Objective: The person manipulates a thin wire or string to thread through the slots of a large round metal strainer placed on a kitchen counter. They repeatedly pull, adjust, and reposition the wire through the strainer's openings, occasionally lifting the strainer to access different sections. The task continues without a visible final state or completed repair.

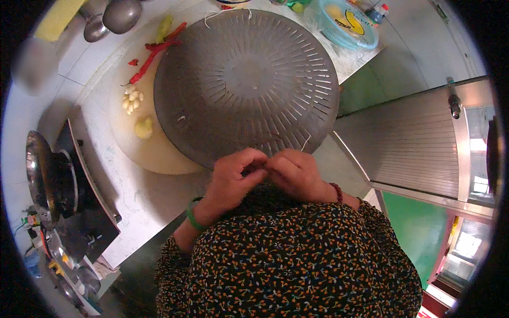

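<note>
My left hand [231,179], with a green bangle at its wrist, meets my right hand [298,176] at the near edge of a large round slotted metal plate [252,58]. Fingers and thumbs of both hands are curled and pinched together. Whatever lies between the fingertips is too small or hidden to tell. A dark red bead bracelet [338,193] circles my right wrist. One thin white string [306,142] rests on the plate just beyond my right hand. The plate covers part of a pale round board [177,161].
On the board's left side lie red chillies [155,50], peeled garlic cloves [132,100] and a piece of ginger [143,127]. Metal ladles [122,15] hang or lie far left. A blue basket [344,24] stands far right. A black stove [87,191] with a pan [42,177] is at left.
</note>
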{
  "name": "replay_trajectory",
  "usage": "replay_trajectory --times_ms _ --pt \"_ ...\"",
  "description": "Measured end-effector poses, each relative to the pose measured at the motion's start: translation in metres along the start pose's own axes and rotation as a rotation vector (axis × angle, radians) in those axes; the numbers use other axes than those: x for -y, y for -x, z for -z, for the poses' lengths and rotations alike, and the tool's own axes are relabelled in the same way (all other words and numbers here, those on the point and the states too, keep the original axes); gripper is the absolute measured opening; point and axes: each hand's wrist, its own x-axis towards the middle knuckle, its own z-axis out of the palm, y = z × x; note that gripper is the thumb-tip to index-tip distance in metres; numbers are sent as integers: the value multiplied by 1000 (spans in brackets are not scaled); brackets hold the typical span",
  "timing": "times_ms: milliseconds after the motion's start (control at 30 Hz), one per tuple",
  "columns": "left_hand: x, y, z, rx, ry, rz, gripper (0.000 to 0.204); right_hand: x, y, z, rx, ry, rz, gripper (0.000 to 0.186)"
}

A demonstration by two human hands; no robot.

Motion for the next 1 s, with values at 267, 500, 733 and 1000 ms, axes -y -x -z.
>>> replay_trajectory --times_ms 267,500,733,1000 --pt "18 -6 7 -85 -461 -193 14 -7 9 23 -330 253 -54 24" --pt "17 -14 16 -10 -519 -128 6 -37 82 34 -503 -825 -1288 22" --pt "34 -32 9 61 -545 -207 5 -81 68 22 -261 -851 -1213 29" --pt "33 -68 -24 153 -527 -300 8 -92 37 42 -711 87 -713 32"
